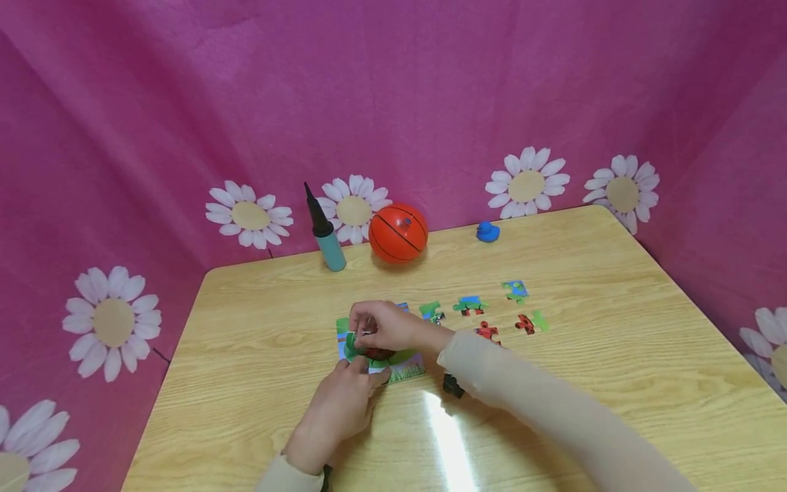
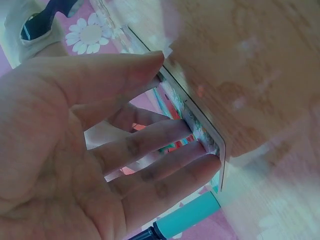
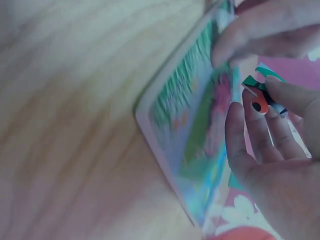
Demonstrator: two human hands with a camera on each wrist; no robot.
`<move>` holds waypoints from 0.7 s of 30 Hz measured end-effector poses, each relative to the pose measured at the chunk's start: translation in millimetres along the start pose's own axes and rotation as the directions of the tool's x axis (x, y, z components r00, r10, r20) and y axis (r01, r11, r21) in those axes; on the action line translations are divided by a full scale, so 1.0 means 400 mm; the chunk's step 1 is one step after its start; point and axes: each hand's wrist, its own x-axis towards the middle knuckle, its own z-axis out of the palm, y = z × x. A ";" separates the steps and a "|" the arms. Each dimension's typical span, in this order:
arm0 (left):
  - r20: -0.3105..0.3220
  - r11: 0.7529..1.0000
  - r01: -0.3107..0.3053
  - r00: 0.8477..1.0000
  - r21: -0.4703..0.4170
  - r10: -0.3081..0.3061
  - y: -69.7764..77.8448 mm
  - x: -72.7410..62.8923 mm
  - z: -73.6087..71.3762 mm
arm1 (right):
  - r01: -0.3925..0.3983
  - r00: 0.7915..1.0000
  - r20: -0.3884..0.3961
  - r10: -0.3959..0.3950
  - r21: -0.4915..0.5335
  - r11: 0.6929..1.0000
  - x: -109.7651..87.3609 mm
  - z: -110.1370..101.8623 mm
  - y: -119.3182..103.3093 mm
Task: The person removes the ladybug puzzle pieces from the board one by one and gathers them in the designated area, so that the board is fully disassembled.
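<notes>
A puzzle board (image 1: pixel 408 371) with a grass border and a ladybug-like red picture lies on the table, partly covered by both hands. Just over its left part, my right hand (image 1: pixel 390 326) pinches a small puzzle piece (image 3: pixel 260 102), green, black and orange-red, between thumb and fingers. My left hand (image 1: pixel 344 400) rests at the board's near edge with its fingers extended. In the left wrist view, the left fingertips (image 2: pixel 212 160) touch the board's edge, with nothing gripped.
Several loose pieces lie right of the board, among them a green one (image 1: pixel 432 311), a blue-topped one (image 1: pixel 470 305) and a red one (image 1: pixel 525 323). Behind stand a teal hand pump (image 1: pixel 332 251), an orange ball (image 1: pixel 398 234) and a blue rubber duck (image 1: pixel 488 232), before a pink curtain (image 1: pixel 430 102).
</notes>
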 end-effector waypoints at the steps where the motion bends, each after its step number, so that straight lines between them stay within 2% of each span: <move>1: 0.001 1.000 0.004 1.000 -0.005 -0.004 0.000 0.000 0.000 | -0.003 1.000 -0.004 0.003 0.008 1.000 -0.006 -0.009 0.001; 9: 0.014 0.998 0.037 0.999 -0.042 -0.037 0.001 0.001 0.000 | -0.040 0.999 0.026 0.039 0.039 0.998 -0.077 -0.111 0.023; 15: 0.006 0.997 0.052 0.999 -0.052 -0.052 0.002 0.000 0.000 | -0.082 0.986 0.149 0.076 0.039 0.996 -0.143 -0.175 0.056; 21: -0.004 0.997 0.056 0.998 -0.057 -0.056 0.002 0.002 0.003 | -0.098 0.967 0.235 0.099 -0.017 0.995 -0.200 -0.206 0.076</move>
